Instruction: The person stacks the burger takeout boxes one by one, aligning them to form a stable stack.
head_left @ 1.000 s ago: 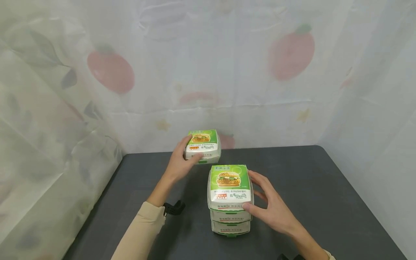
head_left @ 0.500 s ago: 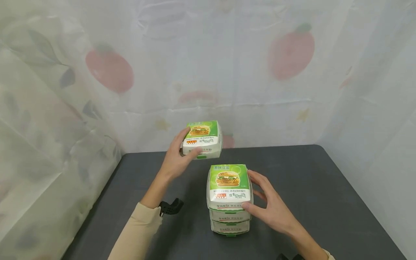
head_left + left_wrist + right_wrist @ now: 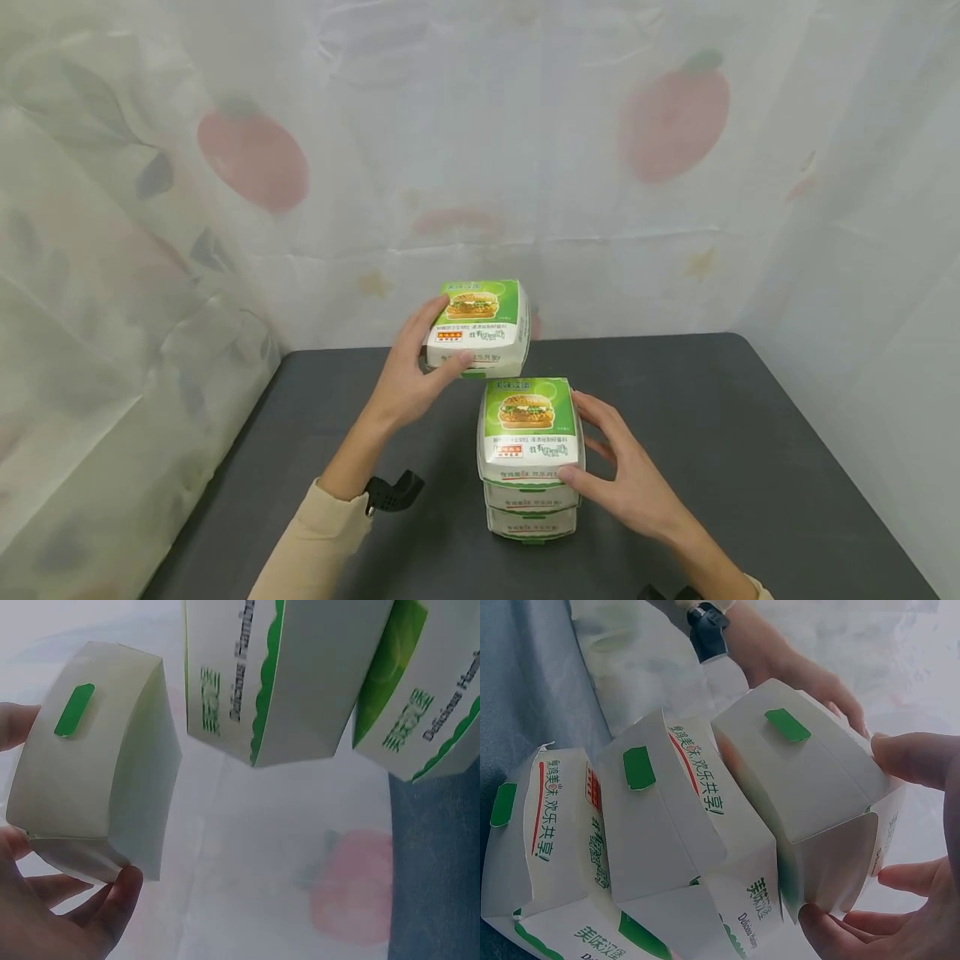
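Observation:
My left hand grips a burger box by its left side, up off the table and behind the stack. The box has a green lid with a printed burger and white walls. Just in front stands a stack of three like boxes, and my right hand holds the top box at its right side, thumb on the front wall. Below it show the middle box and the bottom box. In the left wrist view the held box hangs apart from the stacked boxes.
The stack rests on a dark table. A pale curtain with printed fruit hangs behind the table's back edge, and more sheeting lines both sides. A black wrist strap sits on the left wrist.
The left hand has lifted its box higher, then brought it right and slightly down toward the stack. My right hand and the stack have stayed in place.

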